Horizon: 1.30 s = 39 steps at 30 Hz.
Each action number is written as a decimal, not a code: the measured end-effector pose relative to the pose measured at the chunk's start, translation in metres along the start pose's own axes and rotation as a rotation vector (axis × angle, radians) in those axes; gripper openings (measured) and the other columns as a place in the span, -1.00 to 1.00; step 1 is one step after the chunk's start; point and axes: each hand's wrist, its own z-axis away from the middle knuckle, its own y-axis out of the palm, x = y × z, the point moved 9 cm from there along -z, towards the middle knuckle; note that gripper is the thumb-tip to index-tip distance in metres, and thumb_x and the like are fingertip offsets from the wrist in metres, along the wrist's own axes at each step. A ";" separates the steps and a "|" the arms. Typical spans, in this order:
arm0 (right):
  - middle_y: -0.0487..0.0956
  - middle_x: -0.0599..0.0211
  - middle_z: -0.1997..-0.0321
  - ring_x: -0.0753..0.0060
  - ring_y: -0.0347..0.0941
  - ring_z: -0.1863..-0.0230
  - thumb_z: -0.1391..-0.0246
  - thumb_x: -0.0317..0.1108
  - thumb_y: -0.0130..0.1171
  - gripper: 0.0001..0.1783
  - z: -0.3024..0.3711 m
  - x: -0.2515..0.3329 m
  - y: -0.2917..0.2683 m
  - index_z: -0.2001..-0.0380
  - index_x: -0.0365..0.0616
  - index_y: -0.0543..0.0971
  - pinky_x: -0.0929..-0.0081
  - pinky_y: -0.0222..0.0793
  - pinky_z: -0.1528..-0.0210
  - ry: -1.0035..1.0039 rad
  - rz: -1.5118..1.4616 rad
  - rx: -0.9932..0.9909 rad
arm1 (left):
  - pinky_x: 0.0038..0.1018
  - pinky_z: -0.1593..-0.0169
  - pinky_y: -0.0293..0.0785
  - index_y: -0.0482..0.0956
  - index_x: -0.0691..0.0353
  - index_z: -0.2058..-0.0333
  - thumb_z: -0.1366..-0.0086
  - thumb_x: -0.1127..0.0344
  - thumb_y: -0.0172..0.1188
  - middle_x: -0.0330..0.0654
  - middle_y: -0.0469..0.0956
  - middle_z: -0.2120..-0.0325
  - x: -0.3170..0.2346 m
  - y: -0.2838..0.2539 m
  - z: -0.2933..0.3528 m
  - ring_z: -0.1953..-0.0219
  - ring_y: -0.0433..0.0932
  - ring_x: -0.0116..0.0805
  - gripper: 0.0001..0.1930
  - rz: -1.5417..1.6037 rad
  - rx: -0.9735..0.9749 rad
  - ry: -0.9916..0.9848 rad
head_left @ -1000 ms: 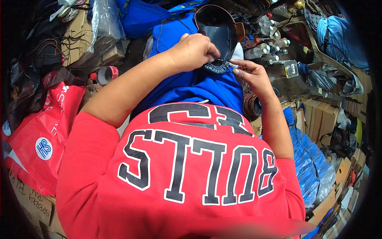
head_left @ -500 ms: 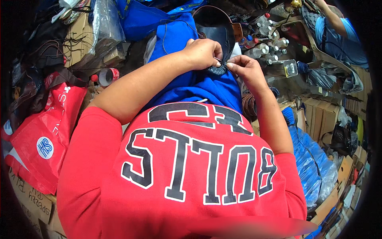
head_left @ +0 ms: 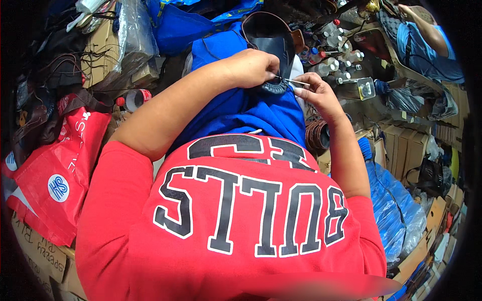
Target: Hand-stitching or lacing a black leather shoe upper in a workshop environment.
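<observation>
A black leather shoe (head_left: 274, 87) with a gathered, stitched toe rests between my blue-clad legs, its dark opening pointing away from me. My left hand (head_left: 258, 67) is at the left of the seam with its fingers curled in; what they pinch is hidden. At the right, my right hand (head_left: 317, 92) holds a thin metal needle (head_left: 296, 82) between thumb and fingers, its tip pointing left at the seam. Dark thread shows faintly at the stitching.
Several plastic bottles (head_left: 334, 65) stand beyond my right hand. A red bag (head_left: 60, 170) lies at the left, with cardboard (head_left: 103, 47) behind it. Blue plastic wrapping (head_left: 389, 200) is at the right. Another person in a blue shirt (head_left: 427, 52) sits at the far right.
My right hand has drawn slightly right and down from the seam, and the needle in it now shows clearly. My left hand stays close to the shoe.
</observation>
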 end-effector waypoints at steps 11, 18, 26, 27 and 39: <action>0.44 0.32 0.20 0.38 0.38 0.07 0.05 -0.28 0.24 -0.84 -0.004 0.042 -0.043 0.40 -0.11 0.62 0.45 0.31 0.07 -0.164 0.615 -0.214 | -0.17 0.28 0.42 0.49 0.23 0.36 -0.17 0.35 0.08 0.01 0.55 0.46 -0.023 0.009 0.002 0.34 0.53 0.04 -0.90 -0.251 -0.044 0.203; 0.53 0.27 0.20 0.17 0.37 -0.02 0.01 -0.24 0.20 -0.81 0.007 0.077 -0.010 0.32 -0.02 0.60 0.20 0.26 -0.04 -0.337 0.907 -0.139 | -0.16 0.32 0.41 0.47 0.19 0.40 -0.13 0.36 0.07 -0.02 0.53 0.52 -0.023 0.004 0.010 0.36 0.53 0.00 -0.93 -0.335 -0.163 0.299; 0.58 0.37 0.43 0.27 0.47 0.24 0.03 -0.40 0.03 -0.90 0.006 0.071 0.061 0.38 0.04 0.47 0.26 0.21 0.09 -0.434 1.560 0.130 | -0.16 0.34 0.40 0.42 0.21 0.45 -0.11 0.36 0.05 -0.03 0.49 0.57 -0.023 0.005 0.006 0.40 0.51 0.01 -0.93 -0.397 -0.056 0.318; 0.58 0.37 0.44 0.26 0.47 0.25 0.05 -0.42 0.03 -0.87 0.005 0.070 0.061 0.37 0.04 0.46 0.27 0.21 0.10 -0.445 1.550 0.147 | -0.16 0.33 0.40 0.42 0.21 0.46 -0.11 0.37 0.05 -0.03 0.48 0.58 -0.022 0.005 0.009 0.40 0.50 0.02 -0.93 -0.403 -0.046 0.345; 0.53 0.46 0.41 0.62 0.41 0.37 -0.05 -0.34 0.22 -0.82 0.025 0.036 -0.083 0.36 -0.24 0.59 0.63 0.31 0.23 -0.169 -0.009 -0.262 | -0.62 0.29 0.34 0.53 0.34 0.41 -0.22 0.42 0.15 -0.33 0.52 0.48 -0.003 -0.120 0.089 0.39 0.40 -0.64 -0.90 0.216 -0.380 0.186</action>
